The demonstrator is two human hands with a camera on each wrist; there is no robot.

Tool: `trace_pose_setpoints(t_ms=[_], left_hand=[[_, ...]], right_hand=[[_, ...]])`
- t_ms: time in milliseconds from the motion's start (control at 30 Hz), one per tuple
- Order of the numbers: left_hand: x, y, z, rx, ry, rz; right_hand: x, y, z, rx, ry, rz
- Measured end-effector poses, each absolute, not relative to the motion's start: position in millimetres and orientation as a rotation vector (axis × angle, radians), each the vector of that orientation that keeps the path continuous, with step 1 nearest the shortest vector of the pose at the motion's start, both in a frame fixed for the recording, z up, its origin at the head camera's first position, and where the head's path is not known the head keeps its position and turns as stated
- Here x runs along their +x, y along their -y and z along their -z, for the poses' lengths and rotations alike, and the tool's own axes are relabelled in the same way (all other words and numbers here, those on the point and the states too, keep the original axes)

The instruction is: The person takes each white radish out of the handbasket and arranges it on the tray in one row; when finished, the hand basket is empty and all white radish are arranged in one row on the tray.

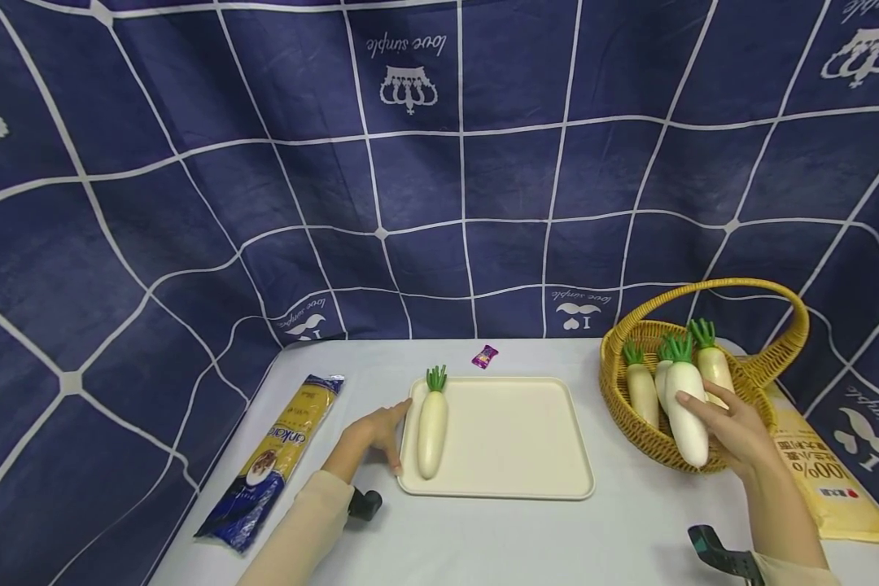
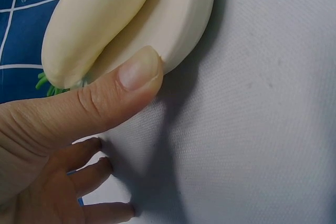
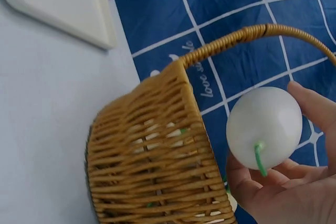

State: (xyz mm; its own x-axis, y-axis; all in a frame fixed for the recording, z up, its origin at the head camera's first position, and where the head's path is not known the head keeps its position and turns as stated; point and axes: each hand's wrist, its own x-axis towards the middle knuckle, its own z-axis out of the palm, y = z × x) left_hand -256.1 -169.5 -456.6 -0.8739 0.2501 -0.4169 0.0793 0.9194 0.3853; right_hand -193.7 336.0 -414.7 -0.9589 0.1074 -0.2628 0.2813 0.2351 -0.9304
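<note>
So the right hand (image 1: 736, 431) had a white radish (image 1: 690, 431), fingers and thumb curled round its middle. It was up over the near side of the basket (image 1: 618, 415), leaves pointing away from the person and the root end pointing back toward them, overhanging the near rim. Couldn't tell if the leafy end was touching the basket radishes (image 1: 641, 396) behind it.

The left hand (image 1: 381, 431) was way over on the other side, thumb and fingers spread at the left edge of the tray (image 1: 513, 439). It wasn't gripping anything, just touching around that corner with the thumb by the rim. Right beside it, on the inner side, lay the tray radish (image 1: 432, 435), also long ways, leaves away from the person.

What mattered most, imo, was the sideways gap: the tray sat left of the right hand and right of the left hand, well apart from the held one. The two long axes already ran nearly the same way, so I'd call it a sideways offset way more than a turn. The left hand was much closer to the tray, but the right one had the hold.

Other stuff on the worktop (image 1: 483, 541): a noodle pack (image 1: 278, 456) left of the left hand, a yellow bag (image 1: 824, 480) just past the right hand, and a candy (image 1: 485, 356) ahead of both, beyond the tray.
</note>
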Motion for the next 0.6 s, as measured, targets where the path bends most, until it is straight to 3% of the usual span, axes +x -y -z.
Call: trace_pose_setpoints(t_ms=[600], left_hand=[[-257, 171, 458, 0.255, -2.619, -0.499]], right_hand=[[-173, -314, 422, 0.221, -2.119, 2.203]])
